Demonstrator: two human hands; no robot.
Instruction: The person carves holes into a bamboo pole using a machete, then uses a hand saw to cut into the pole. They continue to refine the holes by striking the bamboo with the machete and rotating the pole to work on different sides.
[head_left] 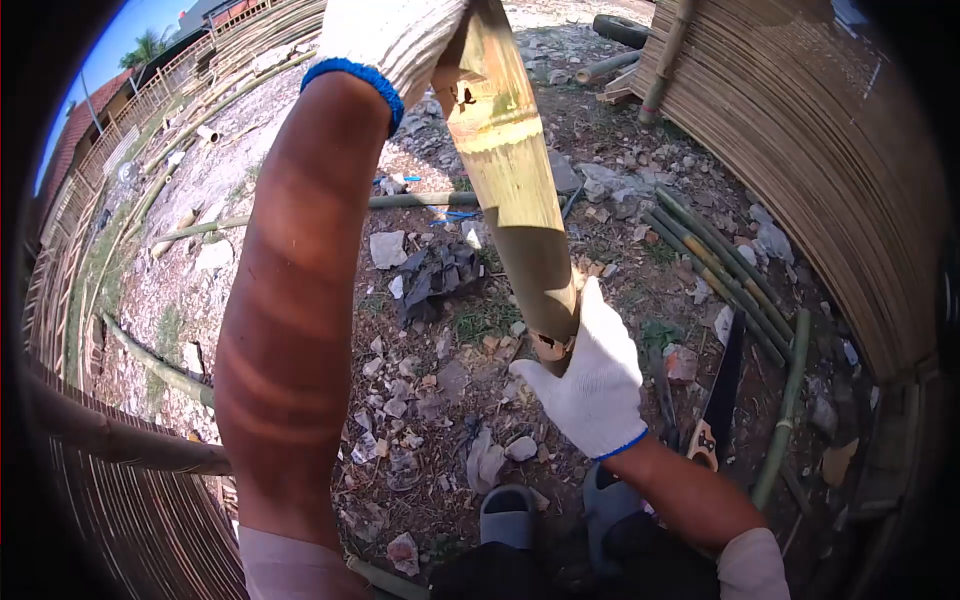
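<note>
A thick bamboo pole (515, 185) stands tilted before me, its upper end running out of the view. It has a pale node ring, a ragged hole near the top and another broken hole near its lower end. My left hand (400, 35), in a white knitted glove with a blue cuff, grips it high up; those fingers are mostly hidden. Around the lower end my right hand (592, 385), gloved alike, is closed with thumb and fingers on either side. A handsaw (722, 390) with a wooden handle lies on the ground to the right of this hand.
Several bamboo poles (720, 265) lie at the right, beside a leaning stack of bamboo panels (800, 130). Rubble and a black plastic scrap (435, 275) cover the ground. A tyre (620, 30) lies at the back. Another pole (130, 440) crosses at the left.
</note>
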